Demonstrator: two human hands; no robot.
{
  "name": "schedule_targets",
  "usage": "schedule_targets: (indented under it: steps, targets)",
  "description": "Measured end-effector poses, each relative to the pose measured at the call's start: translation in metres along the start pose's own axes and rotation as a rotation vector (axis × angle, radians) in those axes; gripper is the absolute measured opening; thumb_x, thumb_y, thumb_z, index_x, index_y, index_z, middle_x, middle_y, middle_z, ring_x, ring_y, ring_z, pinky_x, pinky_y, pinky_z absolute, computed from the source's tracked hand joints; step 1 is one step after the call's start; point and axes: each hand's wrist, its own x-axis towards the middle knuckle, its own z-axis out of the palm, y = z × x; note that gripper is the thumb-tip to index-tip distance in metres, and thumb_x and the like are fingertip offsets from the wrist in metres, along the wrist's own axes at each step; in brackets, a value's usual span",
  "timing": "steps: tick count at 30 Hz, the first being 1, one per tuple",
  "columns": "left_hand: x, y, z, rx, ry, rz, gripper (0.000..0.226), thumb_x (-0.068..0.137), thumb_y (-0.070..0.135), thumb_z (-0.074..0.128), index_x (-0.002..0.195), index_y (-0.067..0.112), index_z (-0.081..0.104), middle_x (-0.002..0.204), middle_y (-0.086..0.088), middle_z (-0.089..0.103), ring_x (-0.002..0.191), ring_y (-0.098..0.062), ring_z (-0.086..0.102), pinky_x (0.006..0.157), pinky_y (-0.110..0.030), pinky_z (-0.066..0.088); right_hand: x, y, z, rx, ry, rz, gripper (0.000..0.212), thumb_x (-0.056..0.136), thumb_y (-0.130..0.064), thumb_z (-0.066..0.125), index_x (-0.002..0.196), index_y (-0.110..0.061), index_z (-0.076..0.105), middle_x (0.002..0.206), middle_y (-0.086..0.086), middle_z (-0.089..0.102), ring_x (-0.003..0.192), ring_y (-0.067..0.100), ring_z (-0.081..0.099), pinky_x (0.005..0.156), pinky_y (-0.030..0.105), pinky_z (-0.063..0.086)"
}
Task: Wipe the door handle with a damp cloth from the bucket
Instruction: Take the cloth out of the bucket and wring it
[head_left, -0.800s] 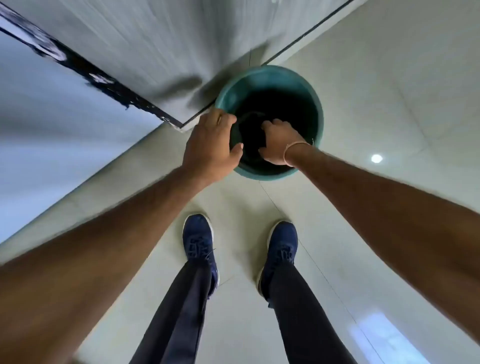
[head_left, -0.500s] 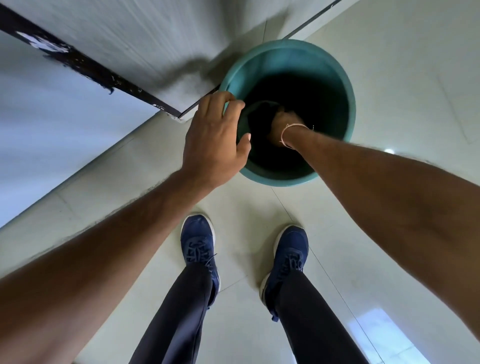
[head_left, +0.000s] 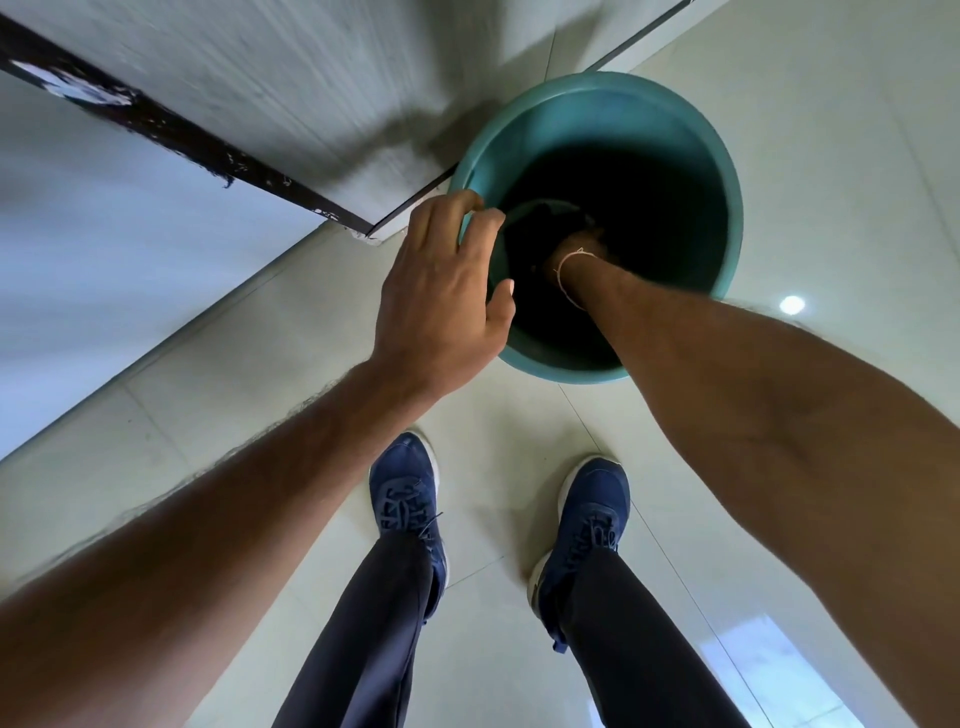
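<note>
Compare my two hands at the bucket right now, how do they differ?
The left hand stays outside, fingers spread on the bucket rim; the right hand reaches deep inside, mostly hidden in the dark. The right wrist wears a thin string; the left wrist is bare. Both are bare-armed.

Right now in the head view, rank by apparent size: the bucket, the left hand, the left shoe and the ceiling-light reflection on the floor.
1. bucket
2. left hand
3. left shoe, though the hand sits nearer the camera, so their true order is unsure
4. light reflection, clearly smallest
</note>
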Motion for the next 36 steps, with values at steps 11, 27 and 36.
schedule_targets:
  steps: [11, 27, 36]
  targets:
    - [-0.006, 0.000, -0.003, -0.017, -0.083, -0.027, 0.067, 0.094, 0.023, 0.072, 0.153, 0.007, 0.042, 0.174, -0.013, 0.023, 0.162, -0.030, 0.022, 0.113, -0.044, 0.050, -0.095, -0.010, -0.048, 0.607, 0.091, 0.121, 0.054, 0.098, -0.029, 0.069, 0.149, -0.015, 0.057, 0.149, 0.009, 0.063, 0.140, 0.029, 0.058, 0.117, 0.031, 0.046]
    - [-0.034, 0.136, -0.233, -1.251, -0.403, -0.624, 0.032, 0.104, 0.034, 0.065, 0.130, 0.016, 0.069, 0.124, -0.008, 0.077, 0.116, -0.024, 0.072, 0.098, -0.036, 0.057, -0.425, 0.009, -0.226, 1.466, 0.020, -0.085, 0.032, 0.090, 0.002, 0.072, 0.119, -0.011, 0.072, 0.106, 0.007, 0.080, 0.104, 0.032, 0.075, 0.091, 0.044, 0.064]
    - [-0.127, 0.171, -0.384, -1.330, -0.351, -0.517, 0.018, 0.101, 0.014, 0.069, 0.118, 0.010, 0.072, 0.112, -0.012, 0.080, 0.110, -0.027, 0.077, 0.095, -0.042, 0.063, -0.598, -0.036, -0.271, 1.423, -0.011, -0.169, 0.048, 0.098, -0.020, 0.075, 0.142, -0.007, 0.061, 0.135, 0.010, 0.074, 0.122, 0.032, 0.073, 0.107, 0.052, 0.059]
